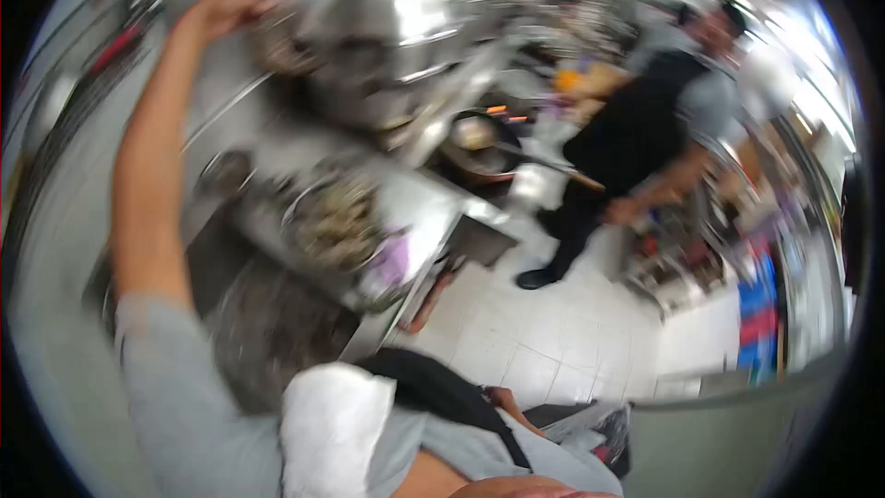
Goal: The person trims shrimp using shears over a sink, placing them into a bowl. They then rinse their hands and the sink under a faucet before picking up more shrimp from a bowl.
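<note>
My left arm stretches up and away over the steel counter. At its end my left hand (230, 9) is closed on what looks like a metal vessel (281, 44), smeared by motion. Right beside that vessel stands a large shiny steel pot (378, 32). Low in the view, part of my right hand (512, 406) shows near my dark apron strap; its fingers are hidden. A dark bag with clear plastic (599, 433) is close to it. Nearer to me on the counter is a bowl of pale, blurred food (339, 221).
A purple cloth (392, 258) lies by the bowl, and a sink basin (267, 332) is below. At the stove, a co-worker (645, 120) stands near a long-handled wok (475, 143) beside a flame. Shelves with goods (691, 263) line the far side; white tiles (535, 341) cover the floor.
</note>
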Tool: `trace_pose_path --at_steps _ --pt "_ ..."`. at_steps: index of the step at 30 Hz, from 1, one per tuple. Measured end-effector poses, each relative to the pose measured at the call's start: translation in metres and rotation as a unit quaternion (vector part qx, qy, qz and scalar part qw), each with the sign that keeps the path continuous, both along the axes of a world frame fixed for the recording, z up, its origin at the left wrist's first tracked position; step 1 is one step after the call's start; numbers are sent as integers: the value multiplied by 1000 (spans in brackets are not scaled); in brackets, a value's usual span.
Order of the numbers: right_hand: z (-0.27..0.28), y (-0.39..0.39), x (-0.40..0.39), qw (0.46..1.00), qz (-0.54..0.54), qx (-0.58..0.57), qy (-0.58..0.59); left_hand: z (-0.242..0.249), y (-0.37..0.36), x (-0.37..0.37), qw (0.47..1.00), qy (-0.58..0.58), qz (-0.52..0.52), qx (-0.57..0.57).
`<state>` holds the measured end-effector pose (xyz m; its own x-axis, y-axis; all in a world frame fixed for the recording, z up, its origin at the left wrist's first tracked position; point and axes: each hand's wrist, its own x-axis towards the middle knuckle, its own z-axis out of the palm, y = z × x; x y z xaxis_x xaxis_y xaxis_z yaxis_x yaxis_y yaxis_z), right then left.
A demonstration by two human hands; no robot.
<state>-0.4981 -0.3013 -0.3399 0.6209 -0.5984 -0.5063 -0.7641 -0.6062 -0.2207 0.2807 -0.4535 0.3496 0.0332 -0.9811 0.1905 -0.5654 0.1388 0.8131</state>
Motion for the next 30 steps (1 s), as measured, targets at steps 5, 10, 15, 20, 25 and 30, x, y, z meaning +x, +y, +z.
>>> trace_pose_path --at_steps 5,10,15,20,25,30 --pt "14 -33 -19 995 -56 81 -11 -60 -10 107 975 9 158 159" --pt "51 -92 -26 934 -338 79 -84 -106 50 80 908 -271 319 -19" --pt "117 -186 -37 857 -461 -62 -222 -214 166 41 935 -45 342 -80" --pt "201 -273 -29 805 -462 -213 -306 -418 328 -53 821 411 393 -41" --pt "225 -300 1 803 -417 -248 -346 -529 420 -153 626 484 592 153" --pt "152 -195 9 878 -388 -73 -269 -528 465 -150 693 421 539 226"
